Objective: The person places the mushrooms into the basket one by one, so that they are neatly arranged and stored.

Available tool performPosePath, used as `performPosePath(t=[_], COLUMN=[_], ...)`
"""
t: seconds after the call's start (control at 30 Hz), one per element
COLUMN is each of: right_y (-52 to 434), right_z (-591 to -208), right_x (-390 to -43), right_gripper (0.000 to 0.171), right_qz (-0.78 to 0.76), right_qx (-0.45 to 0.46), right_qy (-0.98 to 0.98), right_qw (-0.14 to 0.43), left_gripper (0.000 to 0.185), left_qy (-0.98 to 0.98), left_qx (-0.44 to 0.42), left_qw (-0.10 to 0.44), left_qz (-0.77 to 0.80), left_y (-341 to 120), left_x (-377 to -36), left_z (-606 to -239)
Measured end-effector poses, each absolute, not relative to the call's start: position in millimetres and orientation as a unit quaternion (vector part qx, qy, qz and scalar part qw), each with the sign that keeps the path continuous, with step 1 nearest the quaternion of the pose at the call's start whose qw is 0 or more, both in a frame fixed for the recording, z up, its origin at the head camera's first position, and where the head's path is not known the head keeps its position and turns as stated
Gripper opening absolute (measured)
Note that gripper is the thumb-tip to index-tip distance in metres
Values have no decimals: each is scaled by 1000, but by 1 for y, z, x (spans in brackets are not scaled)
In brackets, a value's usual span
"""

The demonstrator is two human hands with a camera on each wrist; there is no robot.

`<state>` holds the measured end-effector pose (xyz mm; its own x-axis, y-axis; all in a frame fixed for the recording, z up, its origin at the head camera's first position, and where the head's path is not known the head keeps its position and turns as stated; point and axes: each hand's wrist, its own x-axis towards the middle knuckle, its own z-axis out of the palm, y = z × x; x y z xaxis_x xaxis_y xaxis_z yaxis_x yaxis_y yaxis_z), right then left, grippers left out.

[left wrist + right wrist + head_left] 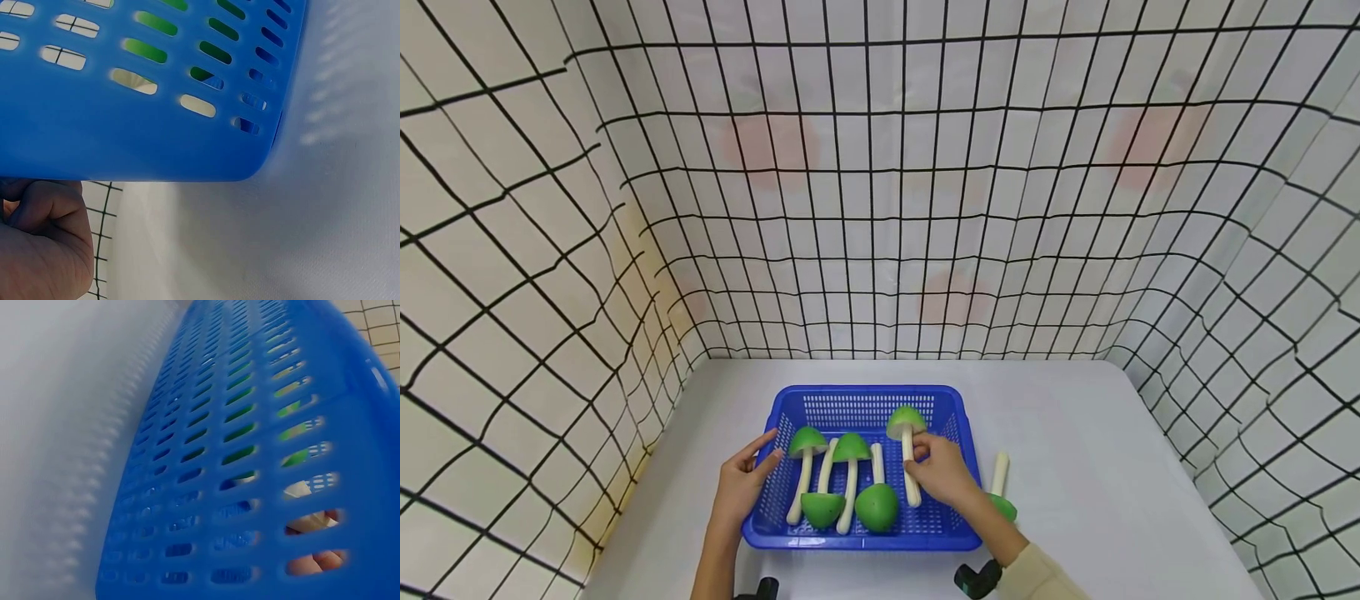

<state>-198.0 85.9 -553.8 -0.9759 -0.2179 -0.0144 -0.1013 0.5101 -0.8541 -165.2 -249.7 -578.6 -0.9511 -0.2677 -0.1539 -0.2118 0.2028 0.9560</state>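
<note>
A blue plastic basket (861, 543) with slotted walls stands on the white table. My right hand (943, 471) reaches over its right side and pinches the stem of a toy mushroom (907, 457) with a green cap and white stem, its cap toward the far side. My left hand (741, 483) grips the basket's left rim; the left wrist view shows curled fingers (53, 203) right at the rim. Several similar mushrooms (852, 448) lie side by side in the basket, caps pointing both ways. Through the slots in the right wrist view, parts of the right fingers (304, 565) show.
Another green-capped mushroom (1000, 479) lies on the table (1075, 467) just right of the basket, partly hidden by the right forearm. Black wire grid walls (895, 192) surround the table at the back and both sides, with pale sheeting behind them.
</note>
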Motion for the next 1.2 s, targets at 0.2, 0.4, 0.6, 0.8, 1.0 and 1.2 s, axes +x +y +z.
performPosePath(t=[0.2,0.4,0.6,0.8,1.0,1.2], right_y=[84,81,79,78,78,77], right_z=[-558,-558,-563,-569,-570,-570], right_x=[-200,-201,-203,-205,-206,-206], right_gripper=[37,36,34,33,34,31], right_qz=[-466,-469,-457,-446,-443,-436], right_qx=[-98,-100,-95,-99,-98,-105], right_qy=[878,876,883,887,888,890], right_qw=[54,54,57,66,72,82], left_gripper=[53,54,51,51,51,51], left_qy=[-772,-775,-776,-779,-779,-779], left_qx=[154,155,158,158,161,159], left_qw=[23,27,30,33,29,31], left_qz=[-616,-612,-610,-606,-606,-606], left_y=[-250,-250,-248,-248,-247,-247], left_x=[-165,-165,-165,-164,-164,-165], left_z=[-578,-578,-578,-577,-576,-577])
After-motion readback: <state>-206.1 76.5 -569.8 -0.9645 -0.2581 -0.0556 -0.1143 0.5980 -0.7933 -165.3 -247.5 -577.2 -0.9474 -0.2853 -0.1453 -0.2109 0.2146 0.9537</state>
